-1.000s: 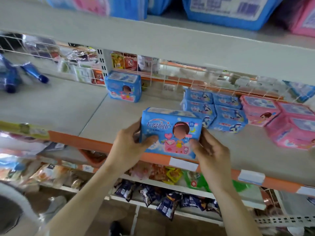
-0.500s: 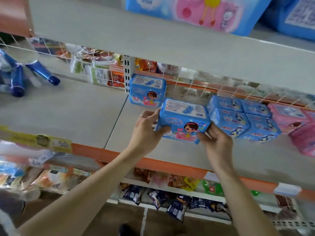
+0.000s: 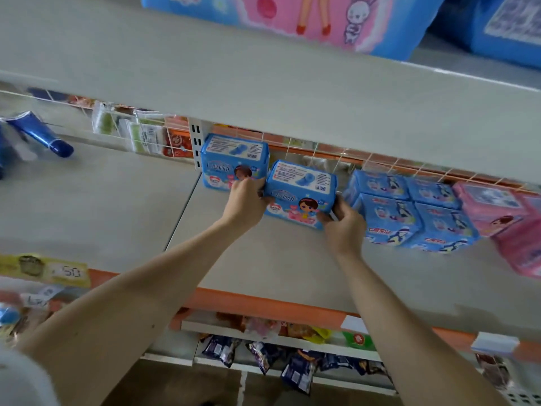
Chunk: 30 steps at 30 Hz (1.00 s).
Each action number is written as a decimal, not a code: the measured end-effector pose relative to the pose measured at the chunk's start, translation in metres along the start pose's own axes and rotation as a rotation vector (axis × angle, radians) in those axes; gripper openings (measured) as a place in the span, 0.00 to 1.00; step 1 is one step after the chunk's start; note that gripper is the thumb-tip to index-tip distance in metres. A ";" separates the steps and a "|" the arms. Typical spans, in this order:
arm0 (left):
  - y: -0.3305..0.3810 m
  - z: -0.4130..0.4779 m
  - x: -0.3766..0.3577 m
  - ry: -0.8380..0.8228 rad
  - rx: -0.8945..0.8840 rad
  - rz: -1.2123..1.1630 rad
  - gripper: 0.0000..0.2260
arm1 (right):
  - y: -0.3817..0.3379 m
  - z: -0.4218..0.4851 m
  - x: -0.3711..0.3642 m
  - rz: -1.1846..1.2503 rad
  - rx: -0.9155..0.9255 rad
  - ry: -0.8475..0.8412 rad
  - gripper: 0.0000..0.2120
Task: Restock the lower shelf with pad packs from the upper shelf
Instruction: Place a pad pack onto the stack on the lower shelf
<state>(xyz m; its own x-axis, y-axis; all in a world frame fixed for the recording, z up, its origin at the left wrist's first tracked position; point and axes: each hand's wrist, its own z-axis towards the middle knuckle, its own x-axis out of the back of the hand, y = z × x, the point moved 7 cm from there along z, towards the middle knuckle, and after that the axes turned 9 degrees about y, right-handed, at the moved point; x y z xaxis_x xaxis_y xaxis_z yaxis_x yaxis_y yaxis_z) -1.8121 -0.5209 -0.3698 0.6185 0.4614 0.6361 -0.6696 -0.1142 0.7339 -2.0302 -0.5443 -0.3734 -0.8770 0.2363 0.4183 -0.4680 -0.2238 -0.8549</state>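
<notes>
A pale lower shelf (image 3: 263,273) is shown, bare board left open toward its orange front edge; the upper shelf (image 3: 263,83) overhangs it, its large packs (image 3: 292,19) cut off; a blue pad pack (image 3: 301,191), between a matching pack (image 3: 234,162) and a blue stack (image 3: 409,212), is gripped at its ends by the curled left hand (image 3: 244,205) and right hand (image 3: 344,227); the far fingertips are hidden.

Item: person, two arms. Left hand (image 3: 245,202) and right hand (image 3: 346,228) bare, above the long orange shelf-edge strip (image 3: 263,304); bare forearms (image 3: 152,288) across it. Blurred white cloth (image 3: 20,380) below its left end, kind unclear.
</notes>
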 end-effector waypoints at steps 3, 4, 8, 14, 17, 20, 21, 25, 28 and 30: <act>-0.006 0.014 -0.010 -0.004 0.045 0.049 0.14 | 0.007 0.007 -0.007 -0.034 -0.007 0.007 0.18; -0.010 0.020 -0.014 -0.013 0.058 0.075 0.13 | 0.006 0.010 -0.009 -0.042 -0.002 0.011 0.18; -0.011 0.021 -0.014 0.039 0.128 0.203 0.12 | 0.002 0.021 -0.016 -0.141 0.015 0.048 0.16; -0.056 0.009 0.066 0.233 0.260 0.196 0.15 | 0.011 0.044 -0.026 -0.137 -0.003 0.028 0.20; -0.076 0.016 0.121 0.344 0.276 0.254 0.12 | 0.015 0.049 -0.031 -0.101 -0.001 -0.005 0.20; -0.083 0.027 0.127 0.232 0.266 0.155 0.15 | 0.015 0.050 -0.031 -0.096 0.031 0.007 0.20; -0.082 0.029 0.119 0.127 0.259 0.100 0.18 | 0.016 0.050 -0.031 -0.091 0.033 0.003 0.20; -0.069 0.027 0.092 -0.067 0.166 0.046 0.23 | 0.015 0.050 -0.028 -0.055 0.029 -0.017 0.21; -0.065 0.025 0.089 -0.031 0.199 -0.073 0.21 | 0.014 0.050 -0.023 -0.059 0.003 -0.007 0.19; -0.067 0.024 0.087 -0.037 0.259 -0.181 0.20 | 0.011 0.050 -0.022 -0.117 0.009 -0.007 0.16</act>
<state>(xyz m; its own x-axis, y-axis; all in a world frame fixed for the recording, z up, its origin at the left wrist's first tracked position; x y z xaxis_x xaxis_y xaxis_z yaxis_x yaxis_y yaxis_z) -1.7038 -0.4943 -0.3581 0.7355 0.4630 0.4947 -0.4234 -0.2560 0.8690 -2.0211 -0.5996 -0.3764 -0.8170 0.2548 0.5173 -0.5683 -0.2034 -0.7973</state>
